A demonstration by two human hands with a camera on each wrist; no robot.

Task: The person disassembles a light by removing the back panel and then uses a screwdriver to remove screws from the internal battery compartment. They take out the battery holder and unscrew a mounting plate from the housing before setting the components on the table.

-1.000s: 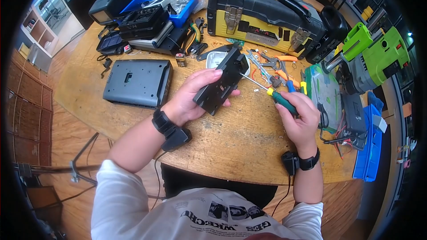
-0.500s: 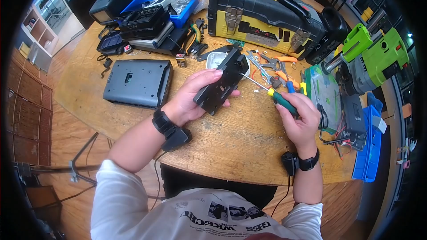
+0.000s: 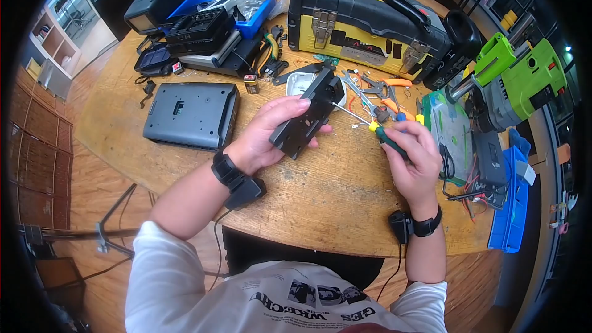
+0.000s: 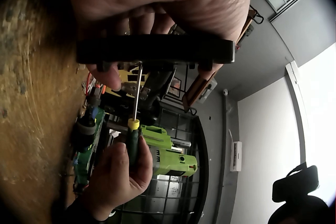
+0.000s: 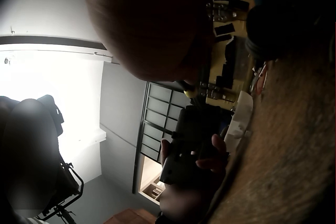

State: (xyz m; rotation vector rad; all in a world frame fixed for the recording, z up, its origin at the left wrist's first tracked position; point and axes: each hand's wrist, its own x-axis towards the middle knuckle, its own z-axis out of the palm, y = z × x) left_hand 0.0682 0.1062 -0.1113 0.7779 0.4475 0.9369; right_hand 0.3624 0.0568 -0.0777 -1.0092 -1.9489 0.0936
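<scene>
In the head view my left hand (image 3: pixel 260 134) holds up a flat black plastic piece (image 3: pixel 303 122) with holes and raised edges, tilted above the table. The thumb lies along its near edge; the other fingers are behind it. My right hand (image 3: pixel 418 163) pinches the green handle of a screwdriver (image 3: pixel 394 142) with a yellow collar. Its thin metal shaft points left, with the tip at the piece's right side. From the left wrist, the piece (image 4: pixel 157 50) appears edge-on and the screwdriver (image 4: pixel 133 142) meets its face squarely. The right wrist view is dark, showing the piece (image 5: pixel 191 134) in silhouette.
A black box-shaped housing (image 3: pixel 190 114) lies left on the wooden table (image 3: pixel 296 209). Behind the hands are a white dish (image 3: pixel 298 82), loose pliers (image 3: pixel 379 88) and a yellow-black toolbox (image 3: pixel 364 24). A green drill stand (image 3: pixel 524 86) and blue bin (image 3: pixel 510 209) stand right.
My right fingers have shifted around the screwdriver handle, the index finger lifting slightly. The black piece has moved only a little, and the shaft stays against it.
</scene>
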